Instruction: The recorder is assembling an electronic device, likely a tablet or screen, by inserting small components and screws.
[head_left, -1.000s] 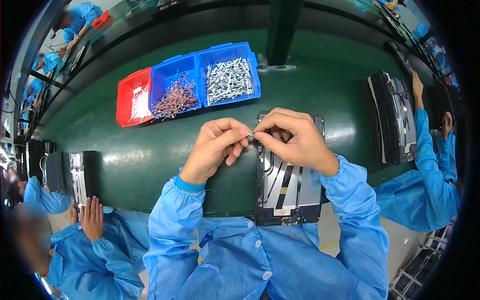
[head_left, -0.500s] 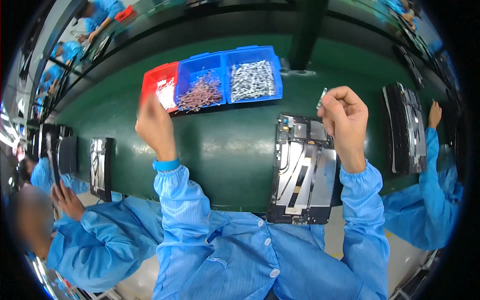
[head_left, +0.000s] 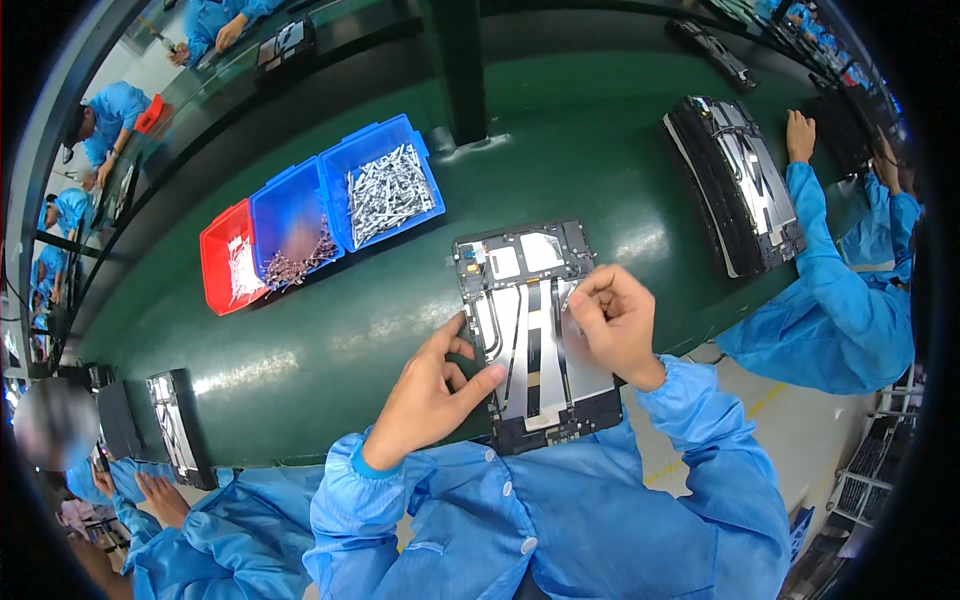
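An opened tablet (head_left: 535, 375), with silver battery panels, black strips and circuit boards showing, lies before me at the near table edge. My left hand (head_left: 425, 390) rests against its left side, fingers apart, the thumb reaching over the battery area. Over the tablet's right half, my right hand (head_left: 617, 318) is closed in a pinch on a small silver strip (head_left: 568, 297), mostly hidden by the fingertips. Beyond, to the left, stand a red bin (head_left: 218, 262) of small white pieces, a blue bin (head_left: 278, 205) of thin reddish-brown leaded parts, and a blue bin (head_left: 365, 142) of silver-and-white strips.
A stack of opened tablets (head_left: 735, 185) stands on the green table (head_left: 620, 150) at right, beside a co-worker's hand (head_left: 800, 135). Another opened tablet (head_left: 180, 430) lies at far left, near another person's hand (head_left: 160, 498). A dark post (head_left: 455, 80) rises behind the bins.
My left hand has come from beside the red bin to the tablet's left edge. My right hand has lowered the silver strip over the tablet. The view has turned rightward.
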